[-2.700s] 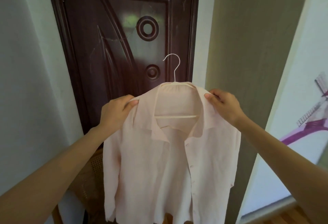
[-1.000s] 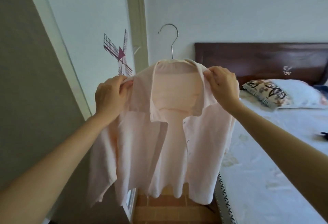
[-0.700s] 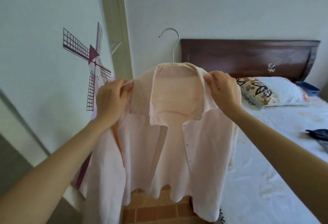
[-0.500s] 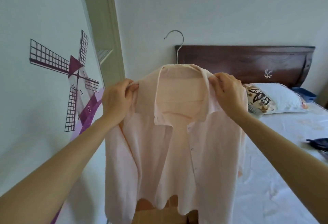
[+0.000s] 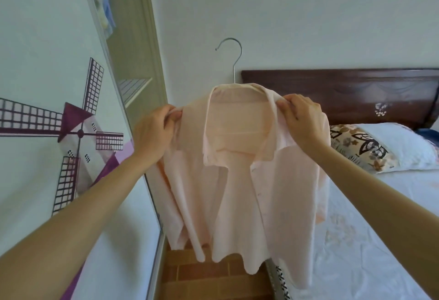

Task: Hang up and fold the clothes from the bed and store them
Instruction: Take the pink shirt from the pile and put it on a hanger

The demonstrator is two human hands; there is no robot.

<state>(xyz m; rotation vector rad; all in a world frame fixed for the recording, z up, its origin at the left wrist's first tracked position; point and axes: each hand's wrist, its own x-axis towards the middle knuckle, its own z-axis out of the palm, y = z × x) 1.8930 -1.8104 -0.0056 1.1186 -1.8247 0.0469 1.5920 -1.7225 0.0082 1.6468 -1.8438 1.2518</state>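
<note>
A pale pink shirt [image 5: 240,188] hangs unbuttoned on a hanger whose metal hook [image 5: 234,54] sticks up above the collar. I hold it up in front of me at chest height. My left hand [image 5: 154,133] grips the shirt's left shoulder, and my right hand [image 5: 300,119] grips the right shoulder beside the collar. The hanger's body is hidden under the cloth. The shirt's hem swings free above the floor.
On the left is a wardrobe sliding door [image 5: 54,133] with a windmill picture; beyond it the open wardrobe [image 5: 133,66] shows a shelf and hanging clothes [image 5: 103,2]. The bed [image 5: 380,216] with a patterned pillow [image 5: 363,147] and dark headboard [image 5: 344,92] lies right. Brick-pattern floor [image 5: 213,276] runs between.
I have turned from the dark door to face the wardrobe and bed, carrying the shirt on its hanger. Both hands keep the same grip on the shoulders.
</note>
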